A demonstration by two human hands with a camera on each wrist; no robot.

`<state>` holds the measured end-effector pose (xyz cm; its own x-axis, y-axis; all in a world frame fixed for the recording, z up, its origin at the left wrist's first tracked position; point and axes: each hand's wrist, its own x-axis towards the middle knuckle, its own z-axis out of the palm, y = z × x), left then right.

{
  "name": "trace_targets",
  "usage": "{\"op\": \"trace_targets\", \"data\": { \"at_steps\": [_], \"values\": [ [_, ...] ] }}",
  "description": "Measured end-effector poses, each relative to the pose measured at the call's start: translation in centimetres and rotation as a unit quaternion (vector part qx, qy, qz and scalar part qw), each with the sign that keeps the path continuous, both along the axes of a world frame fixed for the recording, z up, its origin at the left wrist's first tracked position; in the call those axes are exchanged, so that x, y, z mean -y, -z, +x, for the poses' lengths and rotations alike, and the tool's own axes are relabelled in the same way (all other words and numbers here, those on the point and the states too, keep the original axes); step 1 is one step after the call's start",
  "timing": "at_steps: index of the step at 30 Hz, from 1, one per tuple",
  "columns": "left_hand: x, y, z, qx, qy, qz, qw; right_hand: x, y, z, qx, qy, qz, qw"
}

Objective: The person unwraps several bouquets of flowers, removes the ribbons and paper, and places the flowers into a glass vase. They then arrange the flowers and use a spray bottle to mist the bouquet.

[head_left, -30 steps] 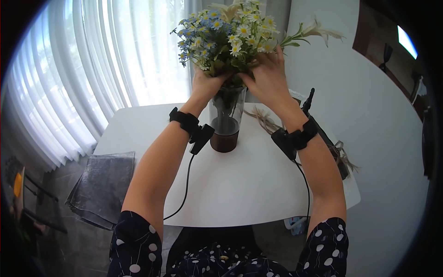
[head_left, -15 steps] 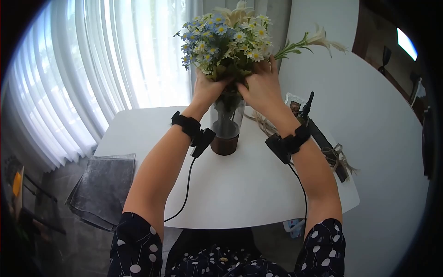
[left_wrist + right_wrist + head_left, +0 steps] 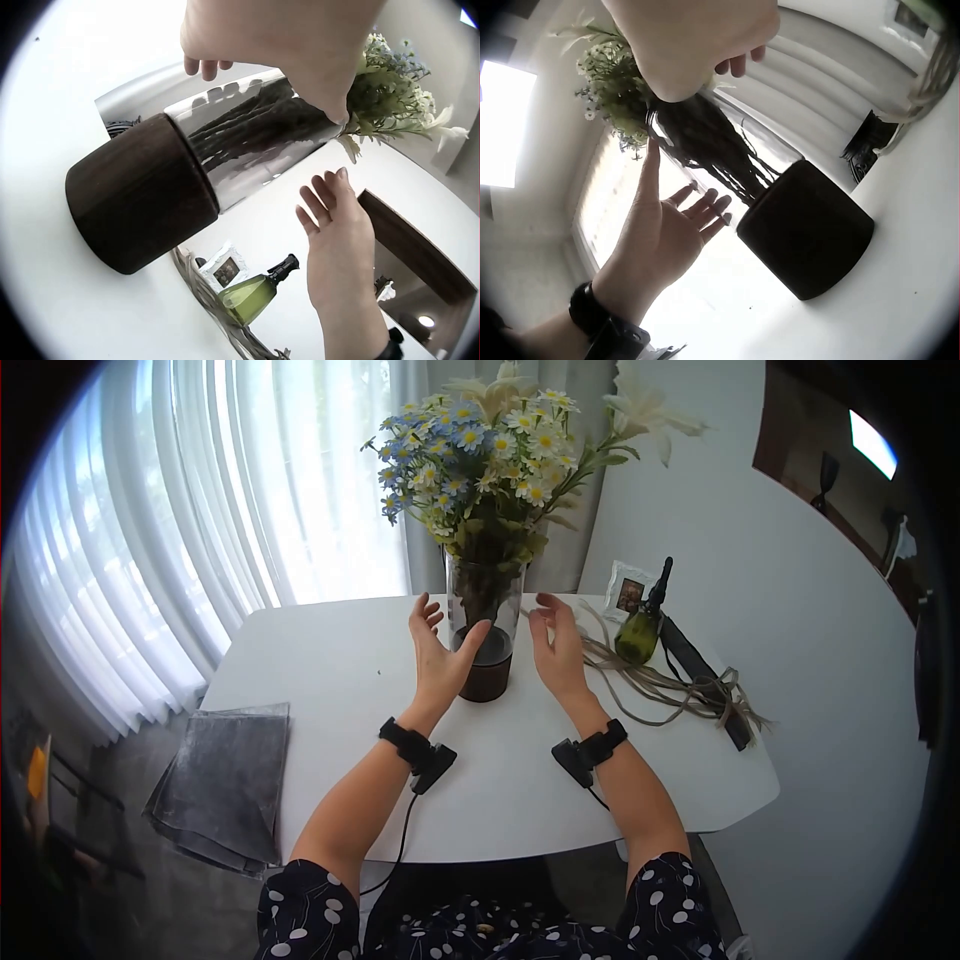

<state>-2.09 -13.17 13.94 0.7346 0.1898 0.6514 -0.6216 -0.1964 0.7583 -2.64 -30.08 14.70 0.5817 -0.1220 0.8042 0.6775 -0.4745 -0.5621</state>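
A glass vase [image 3: 507, 598] with a dark brown base [image 3: 142, 195] stands upright on the white table. It holds a bouquet of blue and white daisies [image 3: 470, 440] with larger white lilies [image 3: 650, 410] at the top and right. Dark stems [image 3: 712, 139] show through the glass. My left hand [image 3: 440, 660] is beside the vase on its left, fingers apart and thumb out. On the other side, my right hand [image 3: 560, 655] has its fingers loosely bent, with nothing in them. Both palms face the vase.
Right of the vase lie strands of beige raffia [image 3: 650, 685], a green spray bottle [image 3: 637, 635], a small white picture frame [image 3: 625, 590] and a long dark strip [image 3: 705, 675]. Grey sheets [image 3: 225, 780] overhang the table's left edge. White curtains [image 3: 250, 480] hang behind.
Both hands have let go of the bouquet and come down beside the vase. The lily on the right now stands more upright and closer to the other flowers.
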Motion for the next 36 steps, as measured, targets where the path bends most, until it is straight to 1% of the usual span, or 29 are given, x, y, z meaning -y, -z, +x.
{"op": "trace_targets", "data": {
  "at_steps": [1,2,3,5,7,9,11,13,14,15,16,17,18,19,21,22,23,24,25,27,28,30,31,33,36],
  "values": [
    [0.2,0.4,-0.4,0.001,0.001,0.004,1.000,-0.1,1.1,0.6,-0.082,-0.064,0.030,0.994],
    [0.2,0.7,-0.6,0.013,0.003,0.026,1.000,-0.5,1.6,0.7,-0.161,-0.128,0.060,0.977],
    [0.3,0.9,-0.8,0.025,0.005,0.048,0.999,-0.9,2.1,0.8,-0.158,-0.127,0.065,0.977],
    [0.4,1.4,-1.0,0.043,-0.002,0.053,0.998,-1.9,2.9,0.9,-0.123,-0.145,0.069,0.979],
    [0.2,2.0,-0.6,0.071,-0.011,0.082,0.994,-2.2,3.3,0.9,-0.113,-0.149,0.077,0.979],
    [0.1,2.5,-0.7,0.078,-0.015,0.106,0.991,-2.7,3.7,1.0,-0.093,-0.111,0.075,0.987],
    [-0.2,2.7,-0.1,0.046,0.023,0.065,0.997,-3.1,3.9,1.2,-0.072,-0.096,0.073,0.990],
    [-0.5,2.5,0.1,0.049,0.024,0.094,0.994,-3.2,4.3,0.5,-0.060,-0.078,0.064,0.993],
    [-0.4,2.6,0.3,0.003,0.093,0.008,0.996,-3.4,4.2,-0.1,-0.034,-0.059,0.045,0.997],
    [-0.6,2.8,0.5,-0.047,0.159,-0.079,0.983,-3.5,4.1,-0.7,-0.010,-0.039,0.026,0.999],
    [-1.1,3.0,0.9,-0.049,0.161,-0.068,0.983,-3.6,3.9,-1.3,-0.010,-0.037,0.037,0.999],
    [-1.7,3.1,1.4,-0.136,0.178,-0.128,0.966,-3.6,3.7,-1.8,-0.011,-0.043,0.019,0.999],
    [-2.2,3.1,1.7,-0.222,0.192,-0.186,0.938,-3.6,3.7,-1.9,-0.012,-0.049,0.001,0.999],
    [-2.4,3.3,1.9,-0.222,0.190,-0.177,0.940,-3.5,3.9,-1.9,-0.010,-0.049,0.010,0.999],
    [-2.5,3.3,1.6,-0.212,0.171,-0.241,0.931,-3.3,4.4,-1.9,-0.011,-0.073,0.000,0.997],
    [-2.4,3.3,1.4,-0.213,0.168,-0.234,0.934,-3.3,4.4,-1.9,-0.010,-0.075,0.007,0.997],
    [-2.2,3.3,1.1,-0.157,0.096,-0.191,0.964,-3.2,4.4,-1.8,-0.020,-0.069,0.003,0.997],
    [-2.0,3.4,0.9,-0.100,0.024,-0.146,0.984,-3.2,4.4,-1.8,-0.030,-0.061,-0.002,0.998],
    [-1.9,3.6,0.8,-0.102,0.024,-0.140,0.985,-3.2,4.8,-1.6,-0.031,-0.060,0.004,0.998],
    [-1.7,4.1,0.4,-0.008,-0.064,-0.078,0.995,-3.4,5.7,-0.9,-0.023,-0.080,0.010,0.996],
    [-1.6,4.4,0.2,-0.008,-0.063,-0.072,0.995,-3.4,6.0,-0.7,-0.023,-0.079,0.016,0.996],
    [-1.4,5.2,-0.2,0.026,-0.062,-0.014,0.998,-3.6,6.2,-0.5,-0.014,-0.124,0.014,0.992],
    [-1.5,5.3,-0.1,0.025,-0.064,-0.009,0.998,-3.6,6.3,-0.4,-0.015,-0.127,0.019,0.992],
    [-1.7,5.5,0.0,0.050,-0.070,0.037,0.996,-3.6,6.3,-0.5,-0.027,-0.125,0.038,0.991],
    [-2.2,5.3,0.0,0.023,-0.029,0.047,0.998,-3.5,6.1,-0.6,-0.022,-0.102,0.038,0.994]
  ]
}}
